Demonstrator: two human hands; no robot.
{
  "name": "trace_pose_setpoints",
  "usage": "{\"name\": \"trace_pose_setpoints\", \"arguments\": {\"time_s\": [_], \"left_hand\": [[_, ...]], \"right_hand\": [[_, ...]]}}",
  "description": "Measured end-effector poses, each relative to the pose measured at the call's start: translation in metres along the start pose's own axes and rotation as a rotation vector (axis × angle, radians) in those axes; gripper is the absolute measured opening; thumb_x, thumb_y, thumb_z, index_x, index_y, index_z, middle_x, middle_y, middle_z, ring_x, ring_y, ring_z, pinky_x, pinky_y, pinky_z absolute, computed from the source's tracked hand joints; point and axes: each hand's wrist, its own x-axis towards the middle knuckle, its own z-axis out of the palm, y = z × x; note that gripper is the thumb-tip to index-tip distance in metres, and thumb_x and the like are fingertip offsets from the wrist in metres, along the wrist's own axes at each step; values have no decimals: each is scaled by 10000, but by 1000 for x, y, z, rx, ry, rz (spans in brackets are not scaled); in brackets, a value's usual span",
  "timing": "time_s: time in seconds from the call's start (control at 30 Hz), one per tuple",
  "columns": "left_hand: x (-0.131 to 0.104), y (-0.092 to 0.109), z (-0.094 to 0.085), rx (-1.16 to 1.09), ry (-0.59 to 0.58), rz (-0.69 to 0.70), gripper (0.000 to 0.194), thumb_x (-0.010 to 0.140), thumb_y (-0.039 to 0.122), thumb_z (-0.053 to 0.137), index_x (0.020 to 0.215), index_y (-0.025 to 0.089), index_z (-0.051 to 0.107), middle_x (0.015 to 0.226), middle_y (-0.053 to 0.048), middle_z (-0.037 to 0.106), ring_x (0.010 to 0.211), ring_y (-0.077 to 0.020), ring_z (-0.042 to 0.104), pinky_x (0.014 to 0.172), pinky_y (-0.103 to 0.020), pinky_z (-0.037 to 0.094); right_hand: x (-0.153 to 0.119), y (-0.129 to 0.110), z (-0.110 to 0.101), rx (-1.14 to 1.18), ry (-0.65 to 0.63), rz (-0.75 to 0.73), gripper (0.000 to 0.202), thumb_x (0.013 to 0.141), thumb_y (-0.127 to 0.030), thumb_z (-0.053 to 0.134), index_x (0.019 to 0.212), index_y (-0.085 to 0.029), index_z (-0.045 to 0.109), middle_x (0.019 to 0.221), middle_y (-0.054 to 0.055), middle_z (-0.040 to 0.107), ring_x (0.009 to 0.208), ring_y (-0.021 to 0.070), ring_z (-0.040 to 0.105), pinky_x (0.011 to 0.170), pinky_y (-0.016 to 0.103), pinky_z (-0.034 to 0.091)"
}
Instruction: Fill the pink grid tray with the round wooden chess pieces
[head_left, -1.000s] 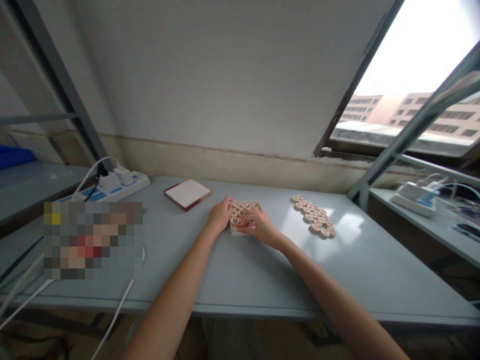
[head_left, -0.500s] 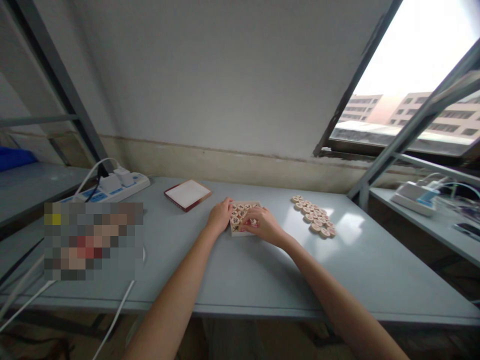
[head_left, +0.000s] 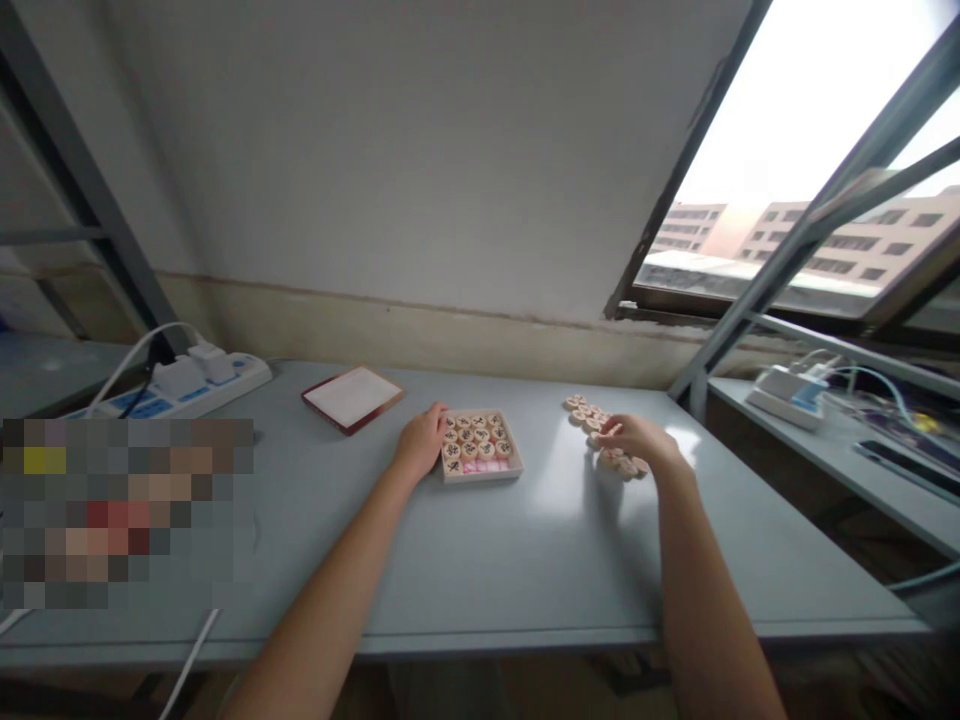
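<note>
Xiangqi pieces in a shallow white box, on the grey desk in front of the person. Three rows of four, characters up, plus a single piece at the near-left corner. Pink-and-white patterned surface visible beside it, along the near side.

Left hand: against the box's left side, fingers bent at the far-left corner. Cannot tell how firmly it grips.

Right hand: well apart from the box, over the loose pieces on the desk to the right. Fingertips narrowed in a pinch at the cluster; cannot tell whether a piece sits between them. Hand covers part of the cluster.

Lid, white face up with dark red edge: lies flat, left of the box. Power strip with plugs farther left, near the wall.
</note>
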Motion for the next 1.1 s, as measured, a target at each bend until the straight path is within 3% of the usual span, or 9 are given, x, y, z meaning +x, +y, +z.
{"name": "trace_pose_setpoints", "arguments": {"time_s": [0.07, 0.13, 0.23, 0.43, 0.6, 0.73, 0.8, 0.9, 1.1], "left_hand": [[0, 0, 0, 7, 0, 2, 276, 867, 230, 317, 1071, 194, 499, 930, -73, 639, 850, -168, 589, 718, -243, 398], [0, 0, 0, 17, 3, 8, 275, 867, 230, 315, 1068, 196, 499, 920, -73, 642, 838, -171, 592, 708, -246, 400], [-1, 1, 0, 22, 5, 12, 271, 865, 232, 320, 1064, 195, 500, 918, -75, 642, 839, -175, 592, 706, -248, 400], [-2, 4, -3, 21, -11, -7, 280, 865, 230, 319, 1075, 194, 501, 946, -70, 638, 864, -169, 585, 722, -244, 398], [-1, 1, -1, 6, -4, 2, 281, 864, 232, 321, 1073, 190, 503, 936, -71, 640, 854, -173, 587, 721, -248, 402], [0, -1, 1, -2, 10, 23, 275, 863, 230, 322, 1067, 191, 503, 928, -71, 641, 839, -173, 590, 706, -245, 403], [0, -1, 2, 3, 15, 26, 275, 864, 231, 320, 1066, 191, 503, 930, -73, 641, 842, -175, 590, 705, -246, 402], [-1, -1, 1, 15, 16, 19, 281, 867, 236, 316, 1076, 191, 499, 927, -77, 641, 841, -176, 590, 709, -250, 402], [-1, 0, 0, 3, 15, 23, 283, 865, 229, 312, 1074, 185, 499, 956, -80, 634, 849, -175, 586, 715, -248, 401]], "right_hand": [[-2, -14, 4, -49, 35, 24, 264, 626, -435, 587, 801, -250, 657, 743, 45, 644, 670, 193, 569, 509, 250, 331], [-4, -30, 7, -110, 162, -1, 277, 680, -391, 544, 894, -245, 643, 867, 78, 633, 798, 227, 550, 557, 266, 340], [-7, -45, 13, -188, 286, -119, 219, 729, -297, 495, 873, -245, 652, 970, 91, 609, 889, 245, 508, 601, 285, 338], [-8, -48, 17, -182, 184, -245, 232, 773, -226, 443, 702, -200, 662, 842, 92, 644, 829, 210, 536, 642, 295, 351], [-9, -60, 15, 11, 182, -503, 132, 732, -262, 561, 808, -241, 666, 960, 45, 643, 910, 220, 555, 794, 346, 367], [-13, -79, 18, 130, 78, -624, 124, 733, -226, 568, 820, -227, 656, 833, 25, 664, 801, 190, 593, 758, 305, 408], [-15, -84, 20, 165, 84, -667, 174, 727, -213, 576, 889, -220, 640, 905, 32, 648, 846, 186, 583, 769, 294, 412], [-13, -77, 21, 176, 183, -676, 274, 721, -243, 592, 992, -207, 603, 1044, 61, 592, 964, 203, 533, 825, 313, 392], [-13, -73, 20, 152, 133, -584, 173, 756, -327, 558, 872, -221, 630, 850, 48, 625, 760, 181, 563, 704, 296, 404]]}}
